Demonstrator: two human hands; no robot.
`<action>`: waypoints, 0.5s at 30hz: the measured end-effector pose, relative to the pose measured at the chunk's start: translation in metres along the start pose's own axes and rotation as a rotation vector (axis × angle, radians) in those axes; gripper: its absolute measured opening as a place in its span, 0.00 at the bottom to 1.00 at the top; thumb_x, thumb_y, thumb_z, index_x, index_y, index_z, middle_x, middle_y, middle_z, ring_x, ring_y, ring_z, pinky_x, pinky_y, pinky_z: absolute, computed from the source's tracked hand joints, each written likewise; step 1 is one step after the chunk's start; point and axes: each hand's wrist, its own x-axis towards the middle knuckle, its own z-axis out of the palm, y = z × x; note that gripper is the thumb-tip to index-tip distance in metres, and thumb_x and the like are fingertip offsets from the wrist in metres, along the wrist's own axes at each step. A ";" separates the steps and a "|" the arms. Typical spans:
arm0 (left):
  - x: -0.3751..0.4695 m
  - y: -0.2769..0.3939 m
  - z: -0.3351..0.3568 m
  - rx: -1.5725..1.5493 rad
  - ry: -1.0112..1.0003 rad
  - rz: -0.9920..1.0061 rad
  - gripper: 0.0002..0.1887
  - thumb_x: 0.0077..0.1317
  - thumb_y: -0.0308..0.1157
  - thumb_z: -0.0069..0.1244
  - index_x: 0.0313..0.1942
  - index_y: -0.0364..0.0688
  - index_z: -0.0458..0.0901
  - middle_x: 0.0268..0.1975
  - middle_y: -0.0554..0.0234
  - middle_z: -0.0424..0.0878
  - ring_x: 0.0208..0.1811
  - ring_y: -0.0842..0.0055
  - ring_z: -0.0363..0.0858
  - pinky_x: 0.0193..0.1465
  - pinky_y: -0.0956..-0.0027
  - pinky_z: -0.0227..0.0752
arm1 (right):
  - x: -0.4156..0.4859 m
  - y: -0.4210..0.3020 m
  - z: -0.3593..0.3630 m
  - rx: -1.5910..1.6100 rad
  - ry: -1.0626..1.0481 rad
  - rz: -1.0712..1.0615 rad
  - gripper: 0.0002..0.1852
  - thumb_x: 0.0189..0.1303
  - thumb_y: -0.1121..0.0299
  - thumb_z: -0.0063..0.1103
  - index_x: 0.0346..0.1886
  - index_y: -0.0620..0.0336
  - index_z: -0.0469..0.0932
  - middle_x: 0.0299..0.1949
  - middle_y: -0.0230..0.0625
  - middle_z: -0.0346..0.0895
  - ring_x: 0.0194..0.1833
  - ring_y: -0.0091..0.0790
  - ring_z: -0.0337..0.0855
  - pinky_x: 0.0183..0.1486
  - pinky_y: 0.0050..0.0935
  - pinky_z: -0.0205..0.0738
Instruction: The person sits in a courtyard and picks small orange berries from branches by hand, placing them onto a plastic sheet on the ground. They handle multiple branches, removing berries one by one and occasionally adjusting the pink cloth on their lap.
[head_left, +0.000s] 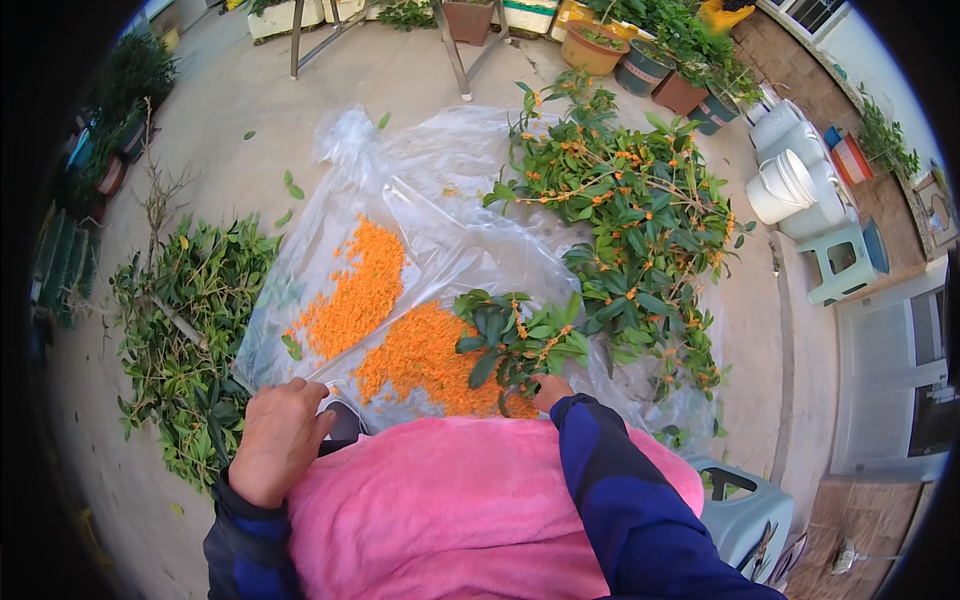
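Note:
Clear plastic sheeting (465, 240) covers the ground before me, with small orange blossoms (420, 352) heaped on it in two patches. My right hand (551, 391) is at the lower end of a leafy flowering branch (525, 334) that lies over the nearer patch; its fingertips are partly hidden by leaves, and it seems to grip the stem. My left hand (281, 431) is raised at the near left edge of the sheeting, fingers curled; whether it pinches the plastic is unclear. A large pile of branches with orange flowers (622, 217) rests on the sheeting's right side.
Cut leafy branches (187, 337) lie on the concrete at left. At right stand a white bucket (784, 186), a pale plastic stool (844, 262) and, close beside me, another stool (750, 510) with a tool on it. Potted plants (592, 49) and metal legs (454, 52) are at the far side.

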 end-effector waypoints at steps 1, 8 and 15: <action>0.000 -0.001 0.000 0.006 -0.008 -0.004 0.10 0.61 0.31 0.61 0.41 0.38 0.84 0.37 0.50 0.83 0.41 0.53 0.82 0.46 0.53 0.72 | 0.001 0.001 0.002 0.010 0.012 -0.009 0.29 0.50 0.72 0.65 0.61 0.56 0.81 0.43 0.53 0.87 0.50 0.56 0.86 0.54 0.47 0.78; 0.000 -0.002 -0.003 0.027 -0.039 -0.041 0.11 0.60 0.31 0.60 0.42 0.38 0.85 0.37 0.51 0.83 0.41 0.52 0.82 0.45 0.52 0.74 | 0.013 -0.005 0.003 0.165 -0.013 0.033 0.26 0.48 0.70 0.67 0.56 0.58 0.85 0.44 0.54 0.86 0.49 0.56 0.86 0.53 0.45 0.79; 0.001 -0.004 0.001 -0.009 -0.004 0.006 0.09 0.60 0.31 0.61 0.38 0.38 0.83 0.35 0.50 0.83 0.40 0.52 0.83 0.45 0.52 0.74 | 0.018 0.002 -0.029 0.179 0.297 -0.026 0.14 0.48 0.67 0.72 0.37 0.63 0.88 0.32 0.54 0.86 0.39 0.56 0.87 0.47 0.47 0.80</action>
